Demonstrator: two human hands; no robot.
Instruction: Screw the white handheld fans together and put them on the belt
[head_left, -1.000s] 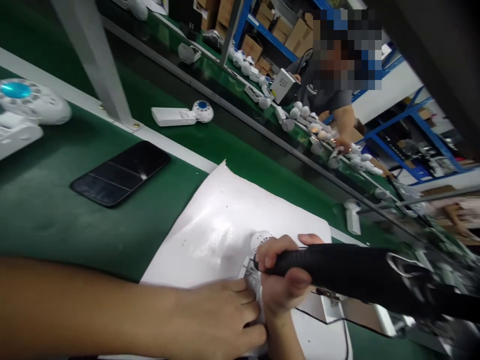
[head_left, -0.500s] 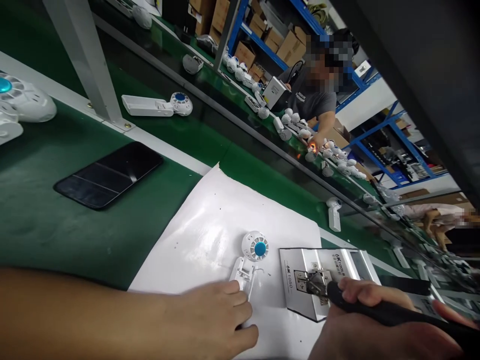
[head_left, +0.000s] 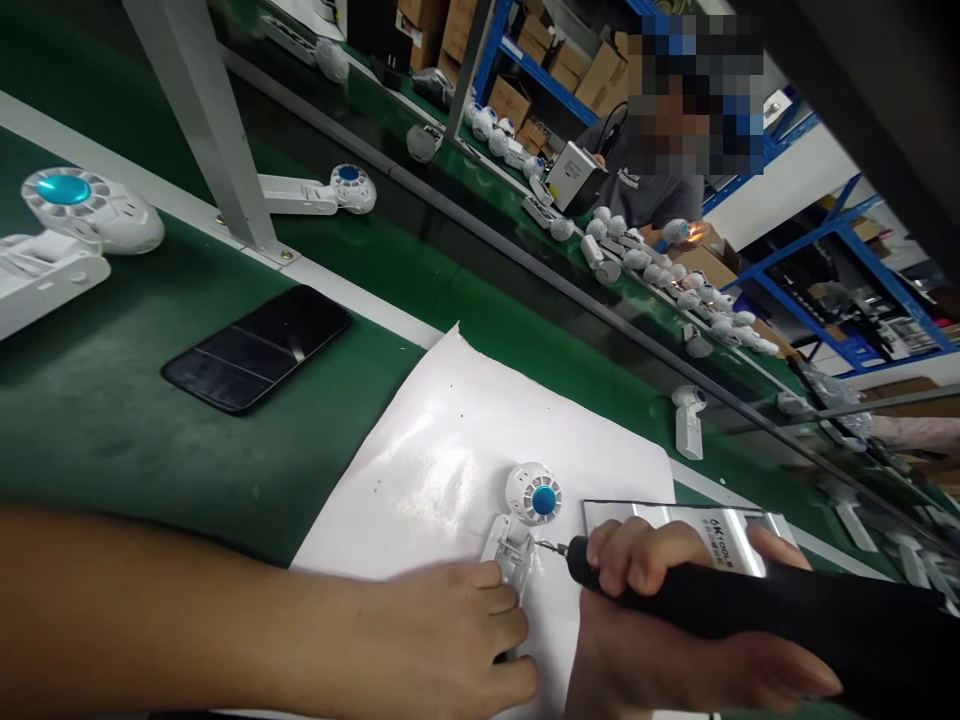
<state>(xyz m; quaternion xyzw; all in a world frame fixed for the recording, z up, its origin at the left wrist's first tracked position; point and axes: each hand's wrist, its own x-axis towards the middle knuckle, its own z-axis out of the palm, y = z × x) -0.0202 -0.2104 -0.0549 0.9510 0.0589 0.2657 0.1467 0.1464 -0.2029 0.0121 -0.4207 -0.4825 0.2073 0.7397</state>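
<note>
Two hands worked over a white sheet [head_left: 450,440] on the green tabletop [head_left: 112,440]. Left hand [head_left: 450,640] pressed flat on a small white fan [head_left: 525,520], pinning its handle. Right hand [head_left: 652,610] was wrapped around a black screwdriver [head_left: 750,610], tip just beside the fan's hinge. A phone [head_left: 255,348] lay well apart.

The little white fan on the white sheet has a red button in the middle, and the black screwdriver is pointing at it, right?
Not quite. In the head view the little white fan has a blue middle, not red. The rest holds: it lies on the white sheet, and the black screwdriver in the right hand points at it.
</note>
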